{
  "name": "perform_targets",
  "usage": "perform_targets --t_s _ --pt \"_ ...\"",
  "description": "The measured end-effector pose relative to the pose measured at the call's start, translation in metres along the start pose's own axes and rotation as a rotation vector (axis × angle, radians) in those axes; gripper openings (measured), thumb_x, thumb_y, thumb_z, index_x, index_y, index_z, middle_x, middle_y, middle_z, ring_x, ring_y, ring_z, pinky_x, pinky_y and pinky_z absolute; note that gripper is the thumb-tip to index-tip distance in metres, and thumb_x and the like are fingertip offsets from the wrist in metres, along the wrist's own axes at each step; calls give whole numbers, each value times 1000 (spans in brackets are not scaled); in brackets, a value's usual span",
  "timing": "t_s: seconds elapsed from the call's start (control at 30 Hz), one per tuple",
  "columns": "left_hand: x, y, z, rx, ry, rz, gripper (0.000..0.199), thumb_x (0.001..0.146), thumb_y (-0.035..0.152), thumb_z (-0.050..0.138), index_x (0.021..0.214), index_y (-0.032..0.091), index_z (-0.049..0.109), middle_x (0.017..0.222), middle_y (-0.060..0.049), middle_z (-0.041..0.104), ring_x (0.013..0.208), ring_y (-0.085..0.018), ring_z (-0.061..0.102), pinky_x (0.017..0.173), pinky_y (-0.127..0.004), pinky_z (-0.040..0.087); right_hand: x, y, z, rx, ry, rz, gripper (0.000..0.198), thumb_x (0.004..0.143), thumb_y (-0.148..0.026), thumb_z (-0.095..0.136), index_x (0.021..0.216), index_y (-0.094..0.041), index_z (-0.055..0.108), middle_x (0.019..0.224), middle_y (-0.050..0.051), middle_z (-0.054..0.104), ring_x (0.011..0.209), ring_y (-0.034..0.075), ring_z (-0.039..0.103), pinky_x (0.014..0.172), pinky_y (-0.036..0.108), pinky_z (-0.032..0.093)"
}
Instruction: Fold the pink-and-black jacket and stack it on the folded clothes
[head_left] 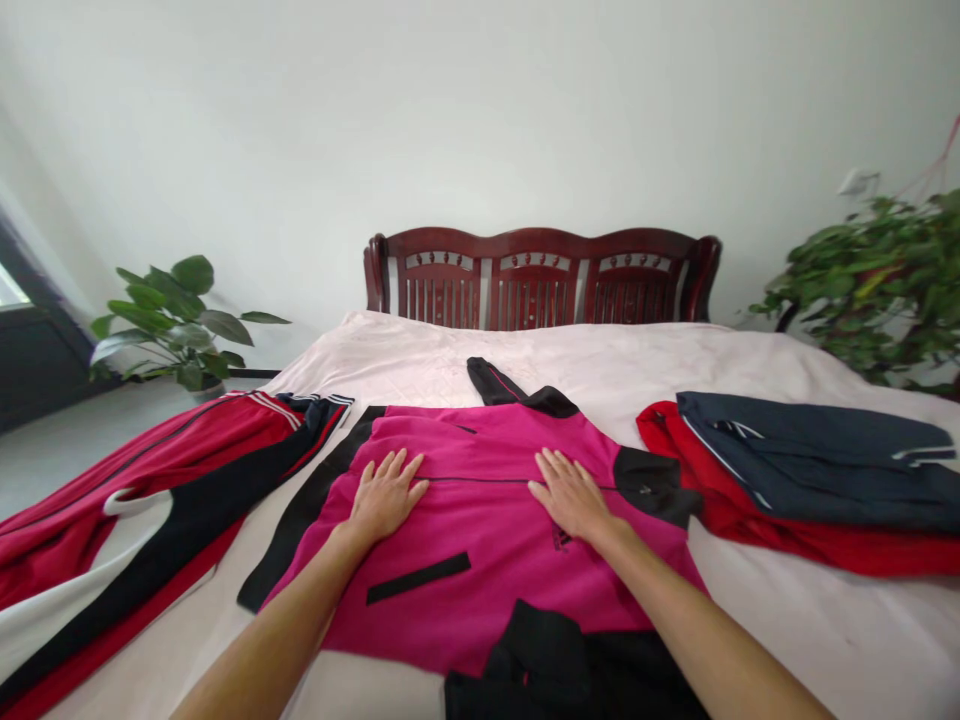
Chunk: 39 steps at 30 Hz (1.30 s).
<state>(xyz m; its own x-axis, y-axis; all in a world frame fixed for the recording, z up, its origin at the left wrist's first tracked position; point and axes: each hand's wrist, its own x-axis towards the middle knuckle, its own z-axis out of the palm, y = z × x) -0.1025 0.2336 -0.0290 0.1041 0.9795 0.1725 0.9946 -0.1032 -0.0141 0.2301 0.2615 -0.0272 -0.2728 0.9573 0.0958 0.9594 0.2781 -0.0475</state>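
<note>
A bright pink zip-up track jacket with black trim lies spread sideways on the bed, its collar toward the right and its hem toward the left. Flat on the lower part of the jacket rests my left hand, fingers spread, near the zip line. My right hand presses open-fingered on the chest, beside the small black logo. One black sleeve points away from me at the back. The other black sleeve is folded near the front edge of view, partly hidden by my right forearm.
Red, black and white jackets lie spread on the left of the bed. Folded dark blue and red clothes are stacked on the right. Behind the pink bedsheet stands a dark wooden headboard. Leafy plants flank the bed.
</note>
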Motion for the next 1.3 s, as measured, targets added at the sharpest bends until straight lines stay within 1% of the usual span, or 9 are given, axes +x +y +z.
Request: perform_targets --t_s 0.1,0.2,0.33,0.47,0.57,0.87,1.0,1.1,1.3 --pt "0 -5 1 13 15 -74 58 97 52 35 149 26 39 156 -13 38 143 -31 34 113 -53 27 0 47 -5 -81 -18 133 66 97 -47 29 152 -9 30 159 14 28 147 25 23 119 41 16" --pt "0 -2 2 22 47 -84 57 96 50 38 148 26 42 155 -13 39 142 -31 35 113 -53 27 4 59 -15 -78 -36 198 61 96 -38 34 148 -7 38 155 17 36 144 27 30 118 44 16" --pt "-3 3 3 35 95 -85 55 96 47 40 146 26 44 154 -13 40 142 -31 36 112 -55 28 25 17 -26 -39 2 187 57 96 -33 29 144 -3 43 151 23 40 141 33 33 115 52 16" --pt "-3 2 3 34 117 -84 53 95 44 41 144 25 47 152 -13 43 140 -31 39 111 -54 30 52 -51 -23 47 -8 -47 62 99 -45 23 154 -18 27 161 6 26 147 18 19 119 36 12" --pt "-2 0 3 33 127 -79 52 95 44 42 143 25 48 152 -12 45 139 -29 41 111 -50 31 70 -72 -12 96 -79 -145 64 97 -54 24 154 -25 26 161 -1 25 148 14 17 119 32 12" --pt "0 2 -9 -3 91 -98 50 92 46 43 137 25 53 147 -11 51 133 -28 46 107 -45 36 93 29 4 70 -86 168 65 98 -51 20 152 -17 31 159 8 30 146 28 22 117 52 12" --pt "31 1 -35 -27 32 -149 42 94 41 36 118 21 65 120 -13 67 110 -31 61 93 -46 44 90 32 9 50 -12 181 62 98 -49 21 148 -17 38 156 9 37 143 28 28 116 49 15" --pt "65 -1 -44 -33 64 -95 42 96 34 34 128 21 58 131 -12 62 122 -29 54 104 -44 36 88 27 9 44 36 164 56 99 -43 22 142 -18 46 151 10 43 139 27 35 114 47 18" --pt "104 1 -17 -53 -32 16 46 97 48 33 127 26 61 126 -8 66 117 -27 59 100 -43 40 86 27 6 40 77 150 51 99 -41 26 137 -19 51 146 11 50 130 26 44 110 43 25"
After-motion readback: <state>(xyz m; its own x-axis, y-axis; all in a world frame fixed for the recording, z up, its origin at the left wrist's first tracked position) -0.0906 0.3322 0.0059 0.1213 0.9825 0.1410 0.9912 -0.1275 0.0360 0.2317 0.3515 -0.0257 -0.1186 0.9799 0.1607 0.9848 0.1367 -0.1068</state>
